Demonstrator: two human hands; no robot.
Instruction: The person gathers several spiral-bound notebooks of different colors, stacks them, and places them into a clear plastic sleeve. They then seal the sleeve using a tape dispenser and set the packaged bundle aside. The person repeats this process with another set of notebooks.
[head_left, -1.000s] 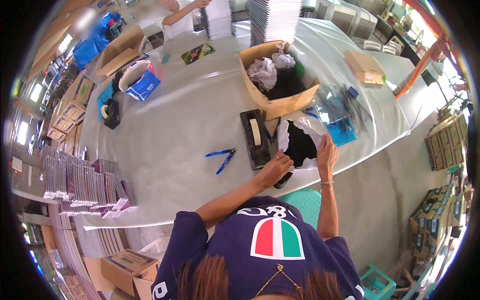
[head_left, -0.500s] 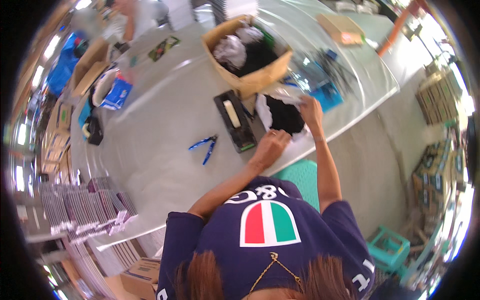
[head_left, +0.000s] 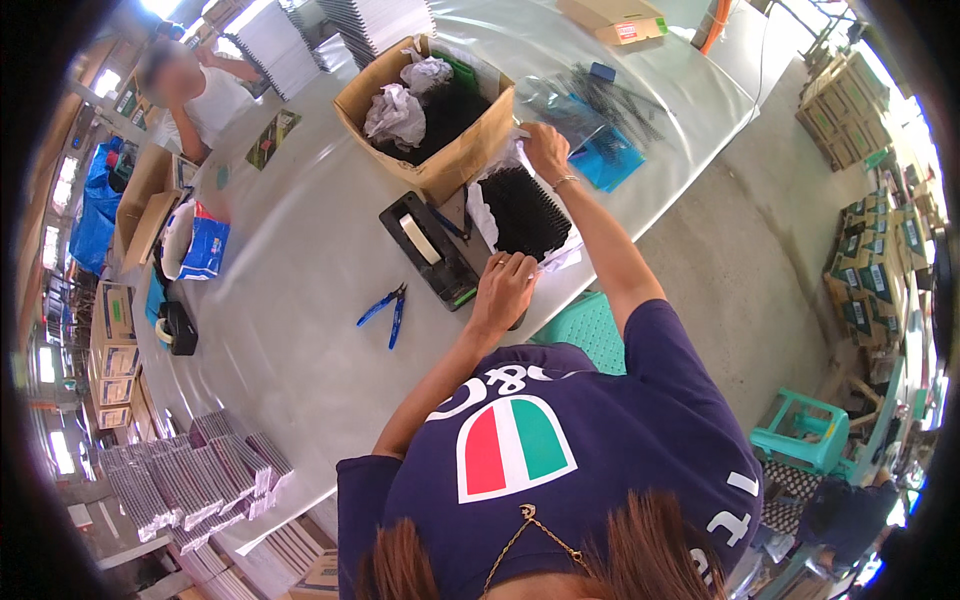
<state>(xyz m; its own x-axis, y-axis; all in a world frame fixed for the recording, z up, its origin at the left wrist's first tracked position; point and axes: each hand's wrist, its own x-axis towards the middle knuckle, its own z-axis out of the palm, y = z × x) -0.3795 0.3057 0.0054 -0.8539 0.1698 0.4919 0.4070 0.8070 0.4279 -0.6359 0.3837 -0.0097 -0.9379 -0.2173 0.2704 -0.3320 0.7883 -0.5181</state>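
Observation:
A bundle of black ridged strips, like binding wires (head_left: 525, 215), lies on crumpled white paper (head_left: 482, 215) near the table's front edge. My right hand (head_left: 545, 152) is closed at the far edge of the paper, pinching it. At the near edge, my left hand (head_left: 505, 288) has its fingers curled together on the paper beside the strips. Its fingertips are partly hidden. Left of the bundle stands a black tape dispenser (head_left: 455, 280) with a roll of pale tape. Dark-handled pliers (head_left: 450, 222) lie between the dispenser and the paper.
A cardboard box (head_left: 440, 180) holds black strips and crumpled paper. Blue cutters (head_left: 396, 320) lie left of the dispenser. Loose black strips and a blue plastic sheet (head_left: 612, 165) lie at the right. A green stool (head_left: 585, 330) stands below the edge. Another person (head_left: 205, 100) sits at far left.
My right hand has shifted from the paper's right side to its far edge. The paper is spread wider, baring more of the black strips. The whole view has swung.

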